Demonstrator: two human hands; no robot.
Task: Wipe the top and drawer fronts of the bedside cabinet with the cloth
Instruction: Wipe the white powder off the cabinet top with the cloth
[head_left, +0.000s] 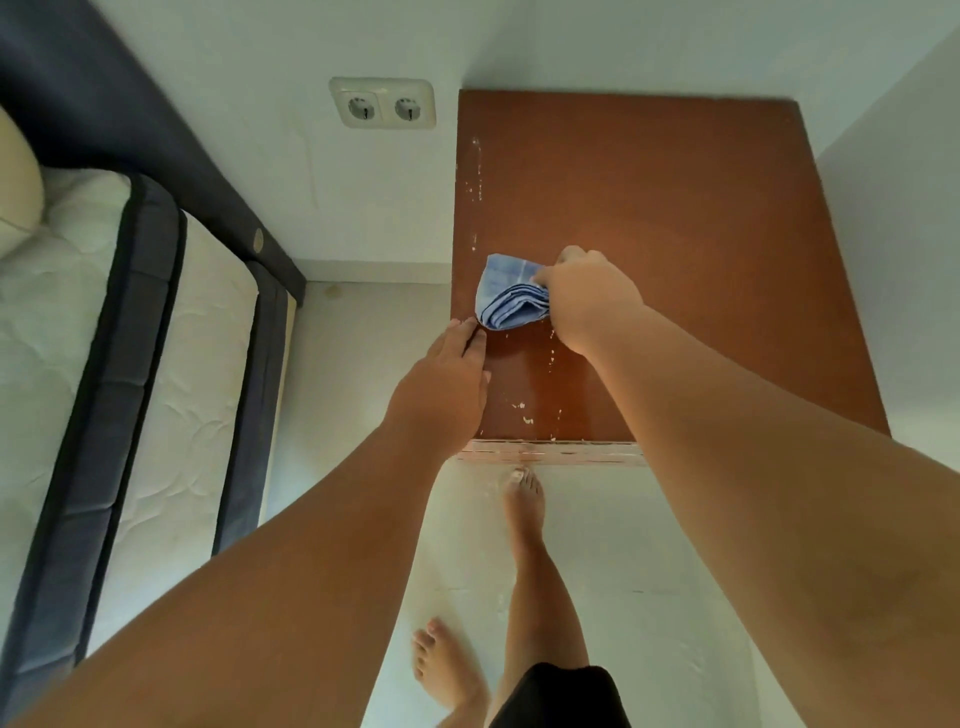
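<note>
Right hand (587, 299) grasps the blue cloth (511, 296): its fingers are curled round the bunched end on the 3 o'clock side of the cloth. The cloth is folded in several layers. It lies on the brown top of the bedside cabinet (675, 218), close to the left edge and about halfway between the wall and the front.

At 7 o'clock from the cloth is the left hand (447, 384). Its fingers are straight and together and it holds nothing. It rests along the left edge of the top, partly over the side. The fingertips are just beside the lower corner of the cloth; if they touch it, I cannot tell.

White chipped spots (477, 171) run along the left edge at 12 o'clock from the cloth, and more of them sit near the front at 6 o'clock. The front edge (550, 453) of the top is a worn pale strip.

On the white wall, at 11 o'clock from the cloth, is a double socket (382, 101). At 9 o'clock stands the bed (171, 338), with a white quilted mattress and dark blue borders, and a cream pillow (15, 182) lies at its far end.

At 6 o'clock, on the pale floor (649, 545), one bare foot (522, 501) stands just before the cabinet. A second foot (441, 662) stands further back, beside black shorts (561, 696).
</note>
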